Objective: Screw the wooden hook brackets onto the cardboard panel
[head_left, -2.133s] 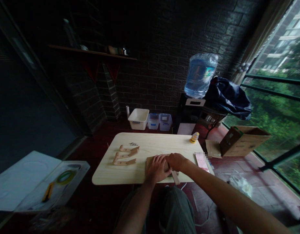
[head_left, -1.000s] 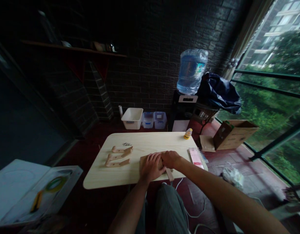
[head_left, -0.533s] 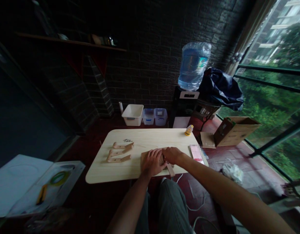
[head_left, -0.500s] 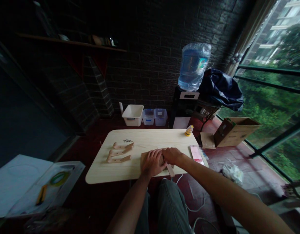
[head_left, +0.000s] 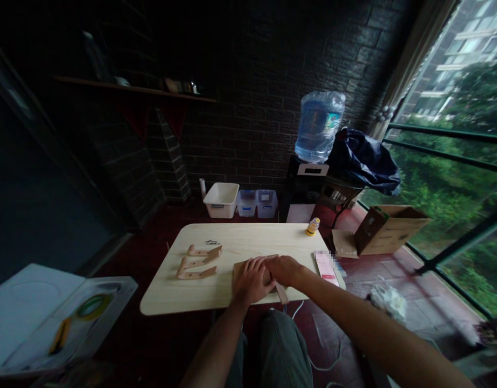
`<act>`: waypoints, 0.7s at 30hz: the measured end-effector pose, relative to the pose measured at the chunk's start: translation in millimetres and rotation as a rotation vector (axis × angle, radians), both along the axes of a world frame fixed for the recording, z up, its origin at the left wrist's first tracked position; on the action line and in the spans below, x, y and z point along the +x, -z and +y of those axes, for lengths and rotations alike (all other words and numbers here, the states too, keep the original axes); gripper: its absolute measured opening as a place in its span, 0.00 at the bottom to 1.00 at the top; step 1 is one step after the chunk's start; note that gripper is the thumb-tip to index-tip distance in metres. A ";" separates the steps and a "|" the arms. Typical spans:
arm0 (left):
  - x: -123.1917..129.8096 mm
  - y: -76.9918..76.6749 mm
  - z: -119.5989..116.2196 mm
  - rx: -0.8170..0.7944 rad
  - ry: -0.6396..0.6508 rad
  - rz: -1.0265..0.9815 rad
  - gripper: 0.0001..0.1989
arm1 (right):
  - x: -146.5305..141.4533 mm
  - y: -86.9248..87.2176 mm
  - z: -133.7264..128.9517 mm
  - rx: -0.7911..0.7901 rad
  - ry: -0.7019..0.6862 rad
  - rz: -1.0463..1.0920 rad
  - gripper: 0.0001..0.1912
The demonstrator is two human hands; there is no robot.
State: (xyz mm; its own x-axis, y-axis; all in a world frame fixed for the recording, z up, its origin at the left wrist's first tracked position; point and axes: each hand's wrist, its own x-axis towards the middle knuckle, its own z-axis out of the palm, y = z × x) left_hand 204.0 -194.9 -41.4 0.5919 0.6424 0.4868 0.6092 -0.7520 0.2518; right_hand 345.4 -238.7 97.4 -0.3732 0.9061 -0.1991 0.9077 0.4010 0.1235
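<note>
My left hand lies over a thin brown board on the pale table, its fingers stretched out and pressed down. Right beside it, my right hand is closed in a fist over the same board; whatever it grips is hidden. A flat tan strip pokes out below the right hand toward the table's near edge. Three bent tan strips with small holes, like brackets, lie in a group to the left. Behind them is a small cluster of thin black pieces.
The pale table carries a yellow-based clear bottle at its far right corner and a pink-and-white sheet at the right edge. An open white case stands at lower left. Bins and a water dispenser stand behind.
The whole view has shifted, so the table sits slightly lower in the picture. Both hands stay at the same spot on the board, with only a slight shift of the right hand.
</note>
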 end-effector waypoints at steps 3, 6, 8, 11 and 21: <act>0.7 0.1 0.6 -0.012 0.013 0.004 0.33 | -1.4 4.3 4.7 -0.014 0.026 -0.004 0.23; 2.7 1.7 1.2 -0.020 -0.004 0.015 0.33 | -2.9 7.4 13.6 -0.037 0.071 -0.006 0.18; 3.5 2.6 1.4 -0.021 -0.015 0.022 0.32 | -5.4 8.2 19.1 -0.049 0.104 -0.006 0.14; 3.1 3.4 2.2 -0.019 -0.011 0.030 0.32 | -10.0 7.4 21.6 -0.049 0.147 -0.003 0.13; 0.4 5.8 4.1 -0.023 -0.012 0.047 0.32 | -2.0 -1.9 9.9 -0.043 0.023 0.041 0.22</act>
